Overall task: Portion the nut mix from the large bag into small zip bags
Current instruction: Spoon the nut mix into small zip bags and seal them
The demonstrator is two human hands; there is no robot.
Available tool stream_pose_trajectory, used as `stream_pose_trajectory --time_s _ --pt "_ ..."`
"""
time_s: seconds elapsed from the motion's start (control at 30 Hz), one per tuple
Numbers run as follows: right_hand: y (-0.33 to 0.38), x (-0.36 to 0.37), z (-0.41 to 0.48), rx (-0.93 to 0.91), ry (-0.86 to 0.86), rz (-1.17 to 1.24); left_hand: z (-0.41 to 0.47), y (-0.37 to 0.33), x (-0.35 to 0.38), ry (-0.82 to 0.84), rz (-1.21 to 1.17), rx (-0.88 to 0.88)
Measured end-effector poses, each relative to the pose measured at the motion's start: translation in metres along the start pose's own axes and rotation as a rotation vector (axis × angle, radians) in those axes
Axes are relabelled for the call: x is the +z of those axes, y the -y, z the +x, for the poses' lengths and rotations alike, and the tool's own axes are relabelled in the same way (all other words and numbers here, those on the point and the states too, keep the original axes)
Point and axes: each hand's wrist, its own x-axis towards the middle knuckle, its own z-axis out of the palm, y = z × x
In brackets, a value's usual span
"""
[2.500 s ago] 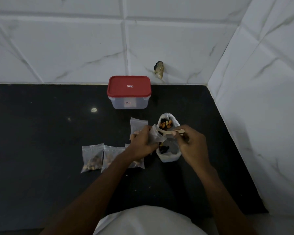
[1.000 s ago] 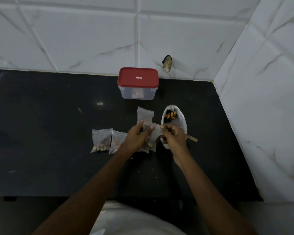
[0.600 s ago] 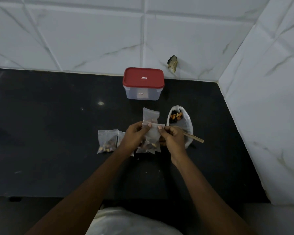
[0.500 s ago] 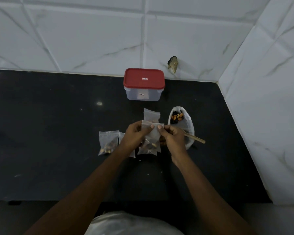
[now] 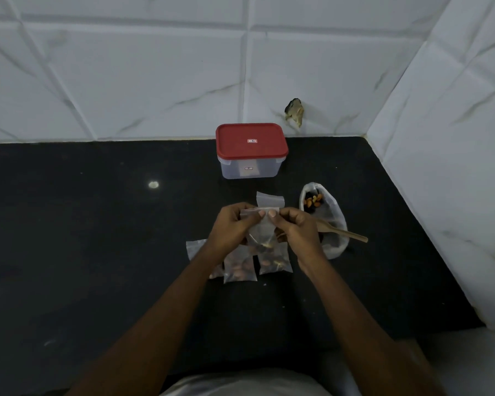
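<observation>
Both hands pinch the top strip of a small clear zip bag (image 5: 263,233) with nuts at its bottom, held above the black counter. My left hand (image 5: 232,227) and my right hand (image 5: 295,230) have their thumbs nearly touching at the strip's middle. The large bag (image 5: 330,215) of nut mix lies open to the right, with a wooden spoon (image 5: 344,232) resting in it, handle pointing right. Three filled small bags (image 5: 275,261) lie flat under my hands, the leftmost partly hidden by my left forearm. An empty zip bag (image 5: 269,199) lies just beyond my hands.
A clear box with a red lid (image 5: 251,150) stands by the back wall. White tiled walls close the back and the right side of the counter (image 5: 97,238). A small chipped hole (image 5: 294,111) marks the back wall.
The spoon left my right hand and now rests in the large bag. Both hands came together on the small bag's top strip, thumbs moving toward its middle.
</observation>
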Motion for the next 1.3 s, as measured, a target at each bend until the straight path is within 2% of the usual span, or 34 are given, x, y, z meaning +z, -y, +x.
stream_pose_trajectory --time_s 0.27,0.47,0.73,0.9,1.17,1.3 --pt "0.002 0.016 0.001 0.016 -0.092 0.017 0.009 -0.002 -0.015 0.046 0.02 0.004" --pt "0.009 0.007 0.008 -0.003 -0.144 -0.006 0.009 -0.012 -0.018 0.076 -0.097 -0.065" --pt "0.016 -0.019 0.011 -0.001 0.033 -0.028 0.014 -0.021 0.004 -0.045 -0.119 -0.079" --pt "0.02 -0.034 0.013 -0.03 0.022 -0.093 0.016 -0.03 0.02 0.01 -0.114 -0.085" --pt "0.03 -0.043 0.012 -0.036 0.017 -0.068 0.015 -0.037 0.021 0.127 -0.016 -0.119" --pt "0.024 -0.043 0.01 -0.087 0.06 -0.053 0.015 -0.039 0.024 0.07 0.017 -0.076"
